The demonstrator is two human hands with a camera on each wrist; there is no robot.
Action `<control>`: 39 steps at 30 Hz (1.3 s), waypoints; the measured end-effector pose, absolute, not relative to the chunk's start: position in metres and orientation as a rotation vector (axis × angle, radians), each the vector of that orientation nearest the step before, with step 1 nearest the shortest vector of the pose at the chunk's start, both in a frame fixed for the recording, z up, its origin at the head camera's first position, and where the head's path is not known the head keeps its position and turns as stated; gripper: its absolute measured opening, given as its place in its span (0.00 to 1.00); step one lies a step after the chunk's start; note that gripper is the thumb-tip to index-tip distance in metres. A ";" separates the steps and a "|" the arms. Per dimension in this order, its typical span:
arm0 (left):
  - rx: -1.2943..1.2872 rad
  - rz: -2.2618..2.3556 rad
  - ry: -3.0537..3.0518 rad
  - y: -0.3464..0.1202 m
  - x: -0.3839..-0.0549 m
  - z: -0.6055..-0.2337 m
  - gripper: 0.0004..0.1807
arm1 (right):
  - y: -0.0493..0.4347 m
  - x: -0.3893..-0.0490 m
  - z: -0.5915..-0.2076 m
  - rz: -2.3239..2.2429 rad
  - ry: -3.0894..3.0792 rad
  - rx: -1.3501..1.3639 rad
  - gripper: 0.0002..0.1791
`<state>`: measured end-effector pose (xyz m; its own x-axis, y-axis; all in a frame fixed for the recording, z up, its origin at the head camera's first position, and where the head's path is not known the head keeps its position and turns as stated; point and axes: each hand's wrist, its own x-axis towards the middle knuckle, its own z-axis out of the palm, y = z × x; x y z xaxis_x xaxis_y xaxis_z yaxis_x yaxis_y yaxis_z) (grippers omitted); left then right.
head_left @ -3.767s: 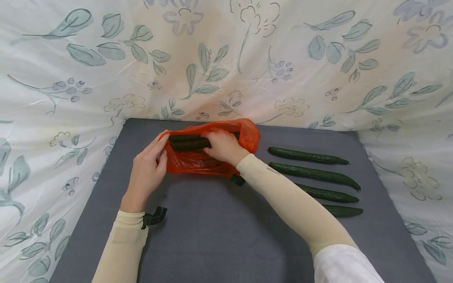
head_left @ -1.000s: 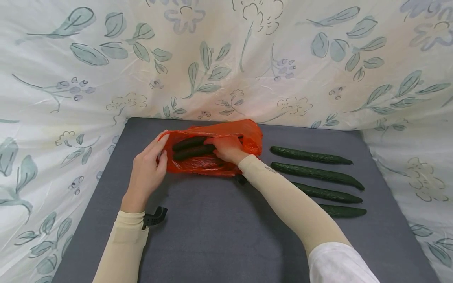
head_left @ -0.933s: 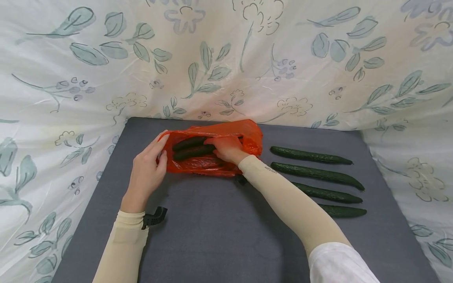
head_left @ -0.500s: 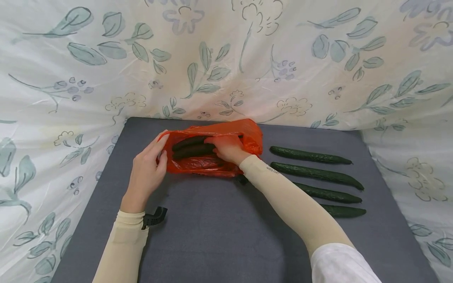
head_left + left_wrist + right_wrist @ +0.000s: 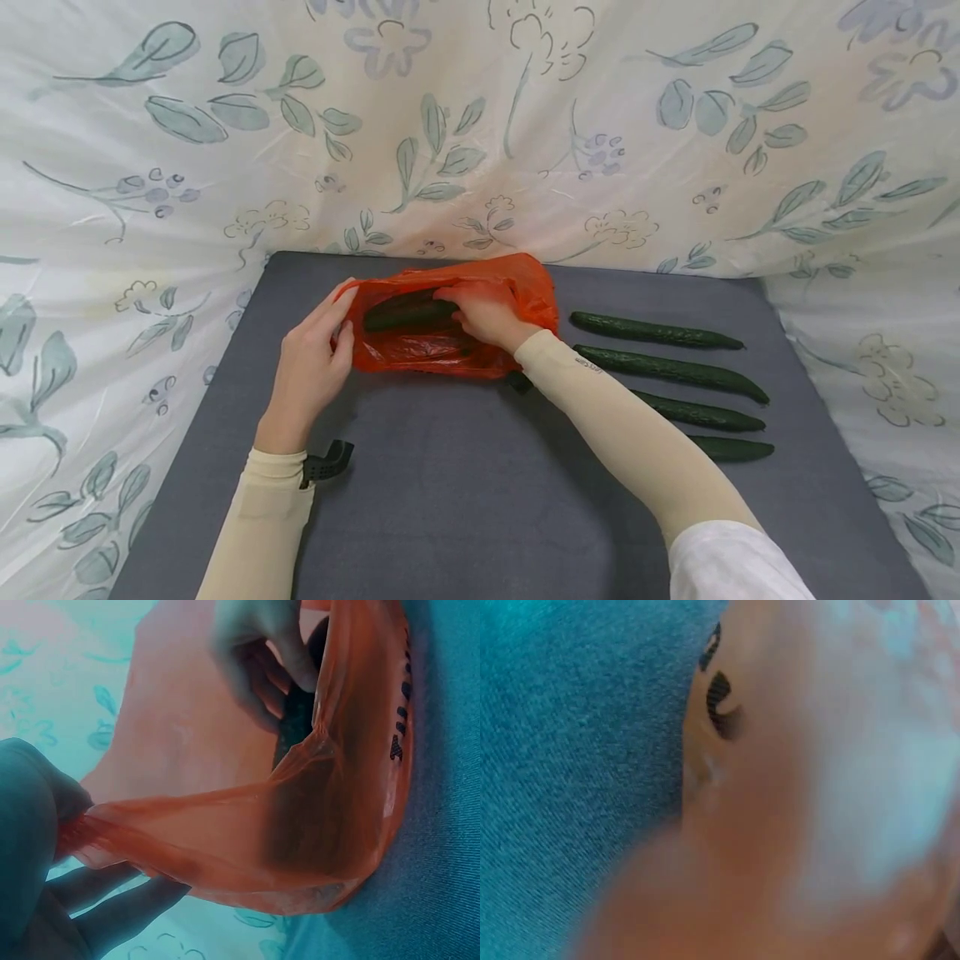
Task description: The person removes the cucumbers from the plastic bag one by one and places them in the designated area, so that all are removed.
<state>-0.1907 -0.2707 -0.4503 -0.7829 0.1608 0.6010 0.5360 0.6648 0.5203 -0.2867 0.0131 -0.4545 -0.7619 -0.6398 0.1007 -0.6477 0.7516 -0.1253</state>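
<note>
Left hand pinching the rim of the orange plastic bag, holding its mouth open at the left end. Right hand reaching inside the bag, fingers curled on a dark cucumber there, apparently gripping it, though the film blurs this. Bag lying at the back of the grey mat. Four more cucumbers in a row just right of the bag. Flowered sheet draped behind.

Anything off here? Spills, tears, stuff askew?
Nothing stands out. The orange bag lies on the grey mat, its mouth pinched by the left hand, while the right hand grips a cucumber inside. Four cucumbers lie in a tidy row.
</note>
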 end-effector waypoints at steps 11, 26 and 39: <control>-0.552 -0.957 -2.357 -0.271 -0.193 -0.451 0.29 | 0.017 -0.278 -0.441 0.285 -2.797 1.134 0.24; -0.549 -0.952 -2.365 -0.270 -0.192 -0.450 0.29 | 0.021 -0.267 -0.427 0.398 -2.816 1.169 0.23; -0.528 -0.994 -2.385 -0.270 -0.191 -0.450 0.26 | 0.025 -0.259 -0.422 0.499 -2.758 1.209 0.23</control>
